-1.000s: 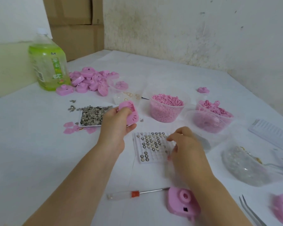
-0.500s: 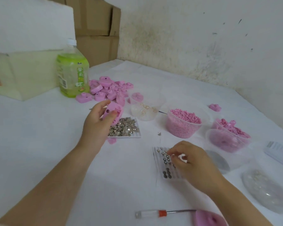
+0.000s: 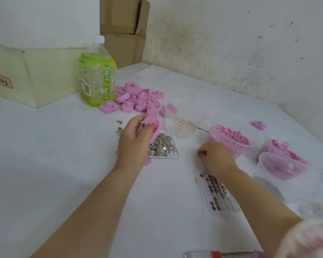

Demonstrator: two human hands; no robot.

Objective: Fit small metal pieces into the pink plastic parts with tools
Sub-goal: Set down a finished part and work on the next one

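Left hand (image 3: 132, 146) grips a pink moulded plastic part (image 3: 150, 125) w/ curled fingers & thumb, tilted, just over the far-left corner of a flat white tray of loose silver metal bits (image 3: 168, 156). Right hand (image 3: 217, 160) sits low on the white table (image 3: 63, 164), btwn that tray & a clear tub of pink pellets (image 3: 229, 147). Its fingertips are bunched, but I can't tell if they pinch anything. Its wrist covers the far end of a white grid tray of round metal pieces (image 3: 205, 198). At the back, a heap of pink plastic parts (image 3: 138, 97) lies beside a green drink bottle (image 3: 97, 79).
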